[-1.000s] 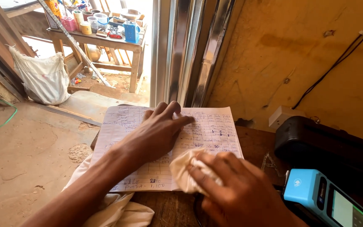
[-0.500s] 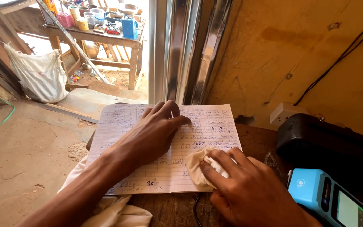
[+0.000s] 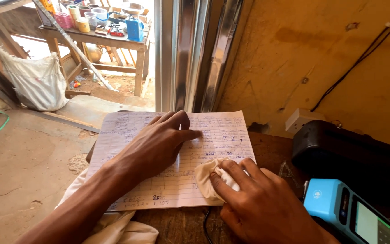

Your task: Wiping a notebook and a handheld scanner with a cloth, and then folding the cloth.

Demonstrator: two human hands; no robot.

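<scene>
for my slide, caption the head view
Left hand flat on handwritten lined paper sheet; right hand presses crumpled cream cloth.

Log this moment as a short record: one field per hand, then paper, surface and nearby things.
left hand: left hand lies flat, palm down, on the paper
right hand: right hand presses a bunched cloth onto the sheet's lower right part
paper: handwritten lined paper, lying flat
surface: worn wooden table
nearby: blue card reader and black case to the right; white wall socket behind
background: wooden bench with cups and a white sack outside
</scene>
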